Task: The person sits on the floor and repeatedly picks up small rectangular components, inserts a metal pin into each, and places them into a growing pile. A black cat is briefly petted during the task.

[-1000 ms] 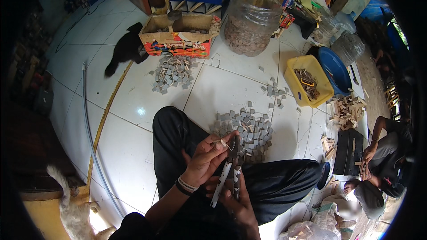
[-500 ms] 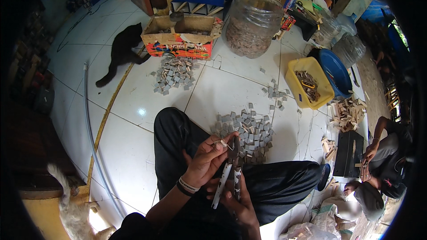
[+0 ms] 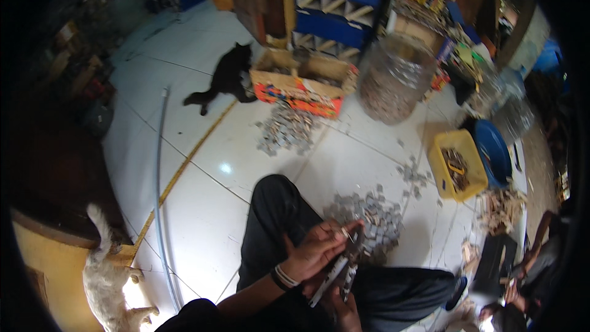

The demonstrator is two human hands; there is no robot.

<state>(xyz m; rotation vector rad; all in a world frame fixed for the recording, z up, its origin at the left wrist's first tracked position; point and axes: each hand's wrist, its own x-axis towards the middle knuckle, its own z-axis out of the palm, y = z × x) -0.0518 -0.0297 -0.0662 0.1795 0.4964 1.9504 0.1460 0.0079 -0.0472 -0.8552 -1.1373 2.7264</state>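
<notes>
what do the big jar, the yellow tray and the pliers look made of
Jar: clear plastic most likely, see-through with soft ribs, its contents showing. Yellow tray: plastic, even bright colour and rounded rim. Pliers: metal, pale shiny handles; held by left hand and right hand.

A pair of pliers [image 3: 338, 270] with pale handles was gripped between the left hand [image 3: 313, 249] and right hand [image 3: 344, 307], pointing up and away. A tiny piece [image 3: 345, 232] sat pinched at the left fingertips, just above the tool's dark head.
</notes>
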